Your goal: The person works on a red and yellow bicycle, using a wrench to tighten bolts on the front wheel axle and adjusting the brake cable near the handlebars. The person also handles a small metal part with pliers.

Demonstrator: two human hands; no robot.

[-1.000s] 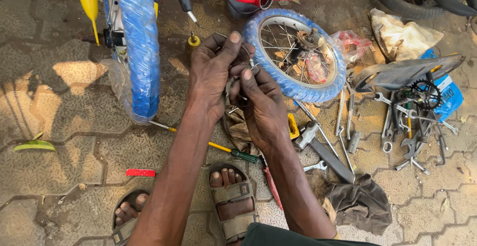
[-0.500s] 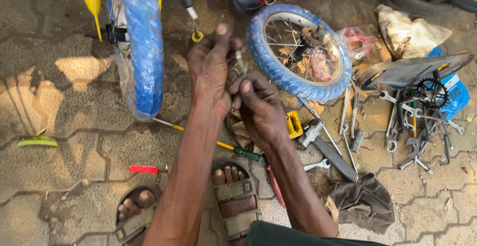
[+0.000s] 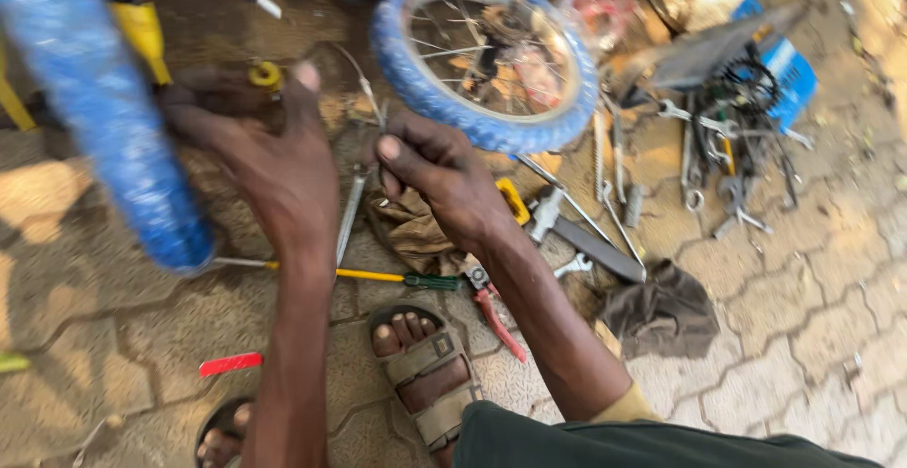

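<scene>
Blue tyre: left of the left hand, blurred, cut off at the top.
Small wheel: just beyond the right hand.
Left hand: fingers curled, grip unclear in blur.
Right hand: fingers closed on a thin metal part, hard to make out, hanging between the hands.
Rag: under the right hand.

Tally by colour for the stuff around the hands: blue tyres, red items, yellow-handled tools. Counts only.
Blue: 2, the small spoked wheel with blue tyre and the large blurred blue tyre.
Red: 2, the flat red reflector strip and the red-handled pliers.
Yellow: 1, the yellow-shafted screwdriver with green handle.
Total: 5.
</scene>
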